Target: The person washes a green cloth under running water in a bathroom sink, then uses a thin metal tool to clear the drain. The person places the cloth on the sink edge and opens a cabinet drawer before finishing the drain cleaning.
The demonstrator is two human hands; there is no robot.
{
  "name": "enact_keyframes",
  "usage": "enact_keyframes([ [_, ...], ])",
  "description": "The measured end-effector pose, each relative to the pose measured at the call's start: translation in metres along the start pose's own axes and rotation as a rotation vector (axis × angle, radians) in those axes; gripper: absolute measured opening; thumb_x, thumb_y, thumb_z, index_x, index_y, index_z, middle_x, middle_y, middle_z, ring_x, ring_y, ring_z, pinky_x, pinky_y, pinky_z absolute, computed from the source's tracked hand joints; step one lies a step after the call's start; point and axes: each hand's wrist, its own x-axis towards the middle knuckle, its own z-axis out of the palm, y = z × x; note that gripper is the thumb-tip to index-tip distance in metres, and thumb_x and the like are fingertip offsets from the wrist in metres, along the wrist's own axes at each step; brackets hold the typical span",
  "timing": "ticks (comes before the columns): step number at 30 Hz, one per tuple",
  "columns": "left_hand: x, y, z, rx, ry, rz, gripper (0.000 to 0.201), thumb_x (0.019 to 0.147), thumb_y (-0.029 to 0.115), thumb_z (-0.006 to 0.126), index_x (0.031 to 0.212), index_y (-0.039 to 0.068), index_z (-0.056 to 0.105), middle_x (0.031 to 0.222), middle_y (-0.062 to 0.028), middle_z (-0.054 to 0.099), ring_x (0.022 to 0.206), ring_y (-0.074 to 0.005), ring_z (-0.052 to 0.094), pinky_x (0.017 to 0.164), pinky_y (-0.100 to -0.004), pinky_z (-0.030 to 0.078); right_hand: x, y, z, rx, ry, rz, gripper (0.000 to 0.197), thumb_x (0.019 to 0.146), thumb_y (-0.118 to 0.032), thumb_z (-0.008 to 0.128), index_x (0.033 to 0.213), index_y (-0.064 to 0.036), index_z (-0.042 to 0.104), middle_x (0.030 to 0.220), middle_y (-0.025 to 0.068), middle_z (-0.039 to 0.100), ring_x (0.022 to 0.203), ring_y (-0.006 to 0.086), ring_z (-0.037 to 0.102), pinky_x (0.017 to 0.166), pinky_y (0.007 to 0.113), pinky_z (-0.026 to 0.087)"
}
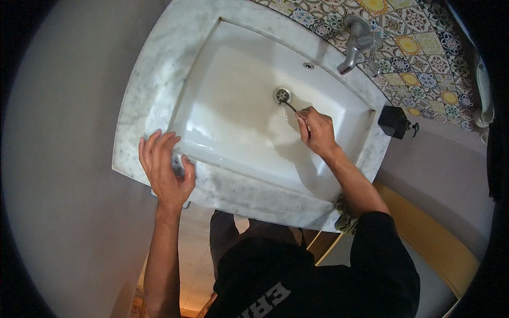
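Observation:
Over the right half of the white sink basin (pixel 228 95), my right hand (pixel 319 132) is closed around a thin, dark-handled tool (pixel 290 107). Its far end reaches down to the round metal drain (pixel 282 96), and the shape of that tip is too small to make out. My left hand (pixel 165 172) rests on the front left of the grey-veined marble counter (pixel 151 74). Its fingers are apart and hold nothing, with the fingertips near the basin's edge.
A chrome tap (pixel 354 50) sticks out from the patterned tile wall (pixel 419 42) behind the sink. At the right corner stands a black pump dispenser (pixel 393 122). A dark cloth (pixel 345 214) hangs over the front edge by my right forearm. A grey wall (pixel 74 132) runs along the left.

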Motion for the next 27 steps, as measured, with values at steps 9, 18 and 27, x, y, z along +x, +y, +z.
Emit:
enact_keyframes([
  [9, 0.002, -0.001, 0.0, -0.006, 0.006, 0.009, 0.04, 0.073, 0.006, 0.061, 0.113, 0.002, 0.062, 0.123, -0.0103, 0.06, 0.13, -0.0329, 0.046, 0.117, -0.0578, 0.019, -0.002, 0.012, 0.001, 0.14, -0.198, 0.013, 0.016, 0.089, -0.008, 0.065, 0.103, -0.0027, 0.059, 0.088, 0.0155, 0.064, 0.074, 0.0357, 0.066, 0.065, 0.044, 0.054],
  [18, -0.003, -0.004, 0.001, 0.01, -0.011, -0.009, 0.039, 0.076, 0.006, 0.058, 0.115, 0.005, 0.061, 0.125, -0.011, 0.059, 0.132, -0.0321, 0.045, 0.117, -0.0597, 0.02, 0.026, -0.004, -0.024, 0.198, -0.242, 0.214, 0.022, 0.089, -0.001, 0.062, 0.111, -0.0016, 0.062, 0.095, 0.0154, 0.067, 0.079, 0.034, 0.068, 0.068, 0.04, 0.056],
  [27, 0.001, -0.002, 0.001, -0.003, -0.025, -0.022, 0.041, 0.076, 0.006, 0.058, 0.116, 0.006, 0.061, 0.124, -0.0109, 0.06, 0.131, -0.0322, 0.046, 0.118, -0.0595, 0.02, 0.017, 0.068, -0.006, -0.098, -0.381, -0.224, 0.032, 0.082, 0.006, 0.059, 0.112, -0.0023, 0.064, 0.108, 0.0135, 0.067, 0.088, 0.0328, 0.068, 0.079, 0.04, 0.056],
])
